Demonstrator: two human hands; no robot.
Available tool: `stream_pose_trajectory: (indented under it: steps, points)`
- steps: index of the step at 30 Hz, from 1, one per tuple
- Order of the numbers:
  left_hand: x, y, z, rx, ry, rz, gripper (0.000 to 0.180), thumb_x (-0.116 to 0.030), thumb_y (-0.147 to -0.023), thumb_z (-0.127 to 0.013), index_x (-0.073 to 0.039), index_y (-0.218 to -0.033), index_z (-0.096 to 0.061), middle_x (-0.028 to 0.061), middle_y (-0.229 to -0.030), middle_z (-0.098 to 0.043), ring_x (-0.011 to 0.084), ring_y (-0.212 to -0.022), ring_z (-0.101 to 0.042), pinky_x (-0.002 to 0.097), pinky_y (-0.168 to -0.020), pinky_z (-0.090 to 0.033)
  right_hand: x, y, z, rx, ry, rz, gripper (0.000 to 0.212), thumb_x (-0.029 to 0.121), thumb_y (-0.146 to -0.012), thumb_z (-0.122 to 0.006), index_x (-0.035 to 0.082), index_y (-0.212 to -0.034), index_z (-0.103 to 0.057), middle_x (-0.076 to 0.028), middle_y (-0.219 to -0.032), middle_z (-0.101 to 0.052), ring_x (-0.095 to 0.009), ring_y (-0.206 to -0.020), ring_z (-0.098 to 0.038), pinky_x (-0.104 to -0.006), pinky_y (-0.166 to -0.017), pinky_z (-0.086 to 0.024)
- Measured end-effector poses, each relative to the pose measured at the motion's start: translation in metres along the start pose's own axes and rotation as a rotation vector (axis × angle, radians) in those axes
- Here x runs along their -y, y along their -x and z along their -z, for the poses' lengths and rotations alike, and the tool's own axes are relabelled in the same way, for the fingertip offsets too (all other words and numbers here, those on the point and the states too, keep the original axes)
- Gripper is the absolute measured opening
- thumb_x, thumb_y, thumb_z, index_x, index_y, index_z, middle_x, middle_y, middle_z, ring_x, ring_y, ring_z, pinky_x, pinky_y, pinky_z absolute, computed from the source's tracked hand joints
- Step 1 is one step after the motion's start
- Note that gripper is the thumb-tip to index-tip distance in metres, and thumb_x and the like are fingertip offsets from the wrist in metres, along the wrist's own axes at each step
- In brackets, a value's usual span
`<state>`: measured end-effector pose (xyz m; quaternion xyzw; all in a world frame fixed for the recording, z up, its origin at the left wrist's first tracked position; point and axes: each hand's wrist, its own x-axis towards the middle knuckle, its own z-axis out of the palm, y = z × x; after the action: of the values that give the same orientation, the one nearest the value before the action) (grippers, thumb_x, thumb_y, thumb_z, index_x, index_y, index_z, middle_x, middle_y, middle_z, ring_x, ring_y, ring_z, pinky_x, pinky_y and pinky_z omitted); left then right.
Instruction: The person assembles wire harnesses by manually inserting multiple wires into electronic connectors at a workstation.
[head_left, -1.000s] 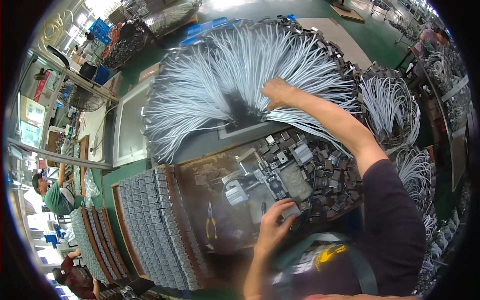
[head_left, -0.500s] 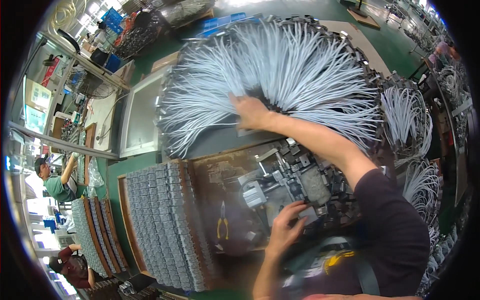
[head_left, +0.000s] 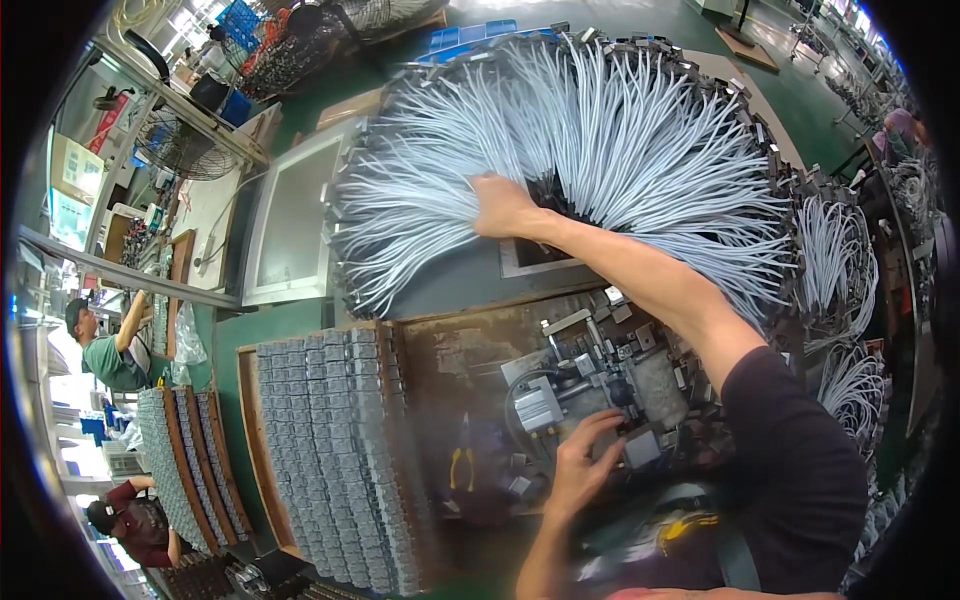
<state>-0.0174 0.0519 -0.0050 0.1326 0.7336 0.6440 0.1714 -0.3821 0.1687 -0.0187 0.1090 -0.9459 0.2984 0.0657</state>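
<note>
A large fan of pale white cables [head_left: 650, 130] with dark connectors round its outer edge spreads over the far side of the bench. My right hand [head_left: 503, 207] reaches across to the inner ends of the cables on its left half, its fingers closed among them; some fingertips are hidden. Nearer me, my left hand [head_left: 588, 455] hovers with thumb and curved fingers apart, nothing visible between them. Beside it are a small grey metal block [head_left: 641, 450] and a bench fixture [head_left: 600, 370] with metal rods and a silver block.
Left of the fixture, a wooden tray [head_left: 250, 430] holds rows of grey metal parts. Yellow-handled pliers [head_left: 462, 468] lie on the brown bench [head_left: 450, 345]. Small dark parts [head_left: 690, 385] lie right of the fixture. More cable bundles [head_left: 835, 250] hang at right. Two co-workers [head_left: 115, 350] work at far left.
My right hand's fingers, spread over the cables before, are now closed in among them. My left hand stays beside the fixture, little changed. The whole view has shifted slightly.
</note>
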Motion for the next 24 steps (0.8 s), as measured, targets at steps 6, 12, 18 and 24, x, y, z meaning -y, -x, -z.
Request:
stream_pose_trajectory:
  steps: [6, 12, 18, 24]
  points:
    - [-0.011, -0.001, 0.002, -0.004, 0.005, 0.103, 0.033, -0.003, -0.087, -0.075, -0.002, -0.120, -0.070, 0.0131, -0.127, -0.069, 0.0252, -0.112, -0.068, 0.0330, -0.094, -0.052, 0.012, 0.002, 0.009, 0.163, -0.263, -0.238, 0.054, 0.019, -0.072, -0.068, -0.005, -0.120, -0.063, -0.030, -0.112, -0.069, -0.043, -0.111, -0.067, -0.0472, -0.097, -0.053]
    - [-0.003, 0.009, 0.005, -0.091, -0.034, 0.013, 0.034, -0.001, -0.086, -0.075, -0.001, -0.119, -0.070, 0.0136, -0.128, -0.069, 0.0249, -0.117, -0.067, 0.0336, -0.098, -0.051, 0.014, 0.012, 0.026, -0.081, -0.323, -0.157, 0.051, 0.029, -0.069, -0.072, -0.001, -0.111, -0.069, -0.028, -0.109, -0.070, -0.043, -0.105, -0.068, -0.0462, -0.089, -0.054]
    - [-0.006, 0.011, 0.013, -0.090, -0.059, 0.031, 0.034, -0.001, -0.087, -0.075, -0.001, -0.120, -0.069, 0.0132, -0.128, -0.070, 0.0245, -0.118, -0.067, 0.0347, -0.101, -0.051, 0.016, 0.040, 0.061, -0.335, -0.393, 0.036, 0.042, 0.026, -0.070, -0.076, -0.004, -0.099, -0.068, -0.028, -0.088, -0.069, -0.043, -0.085, -0.069, -0.0466, -0.078, -0.053]
    - [0.000, -0.005, 0.046, -0.481, 0.435, 0.159, 0.042, -0.015, -0.097, -0.065, -0.002, -0.137, -0.058, 0.0170, -0.136, -0.064, 0.0302, -0.122, -0.065, 0.0426, -0.105, -0.052, -0.037, 0.125, 0.099, -0.109, -0.433, 0.179, 0.035, 0.025, -0.072, -0.082, 0.001, -0.093, -0.068, -0.024, -0.082, -0.067, -0.042, -0.078, -0.066, -0.0442, -0.070, -0.051]
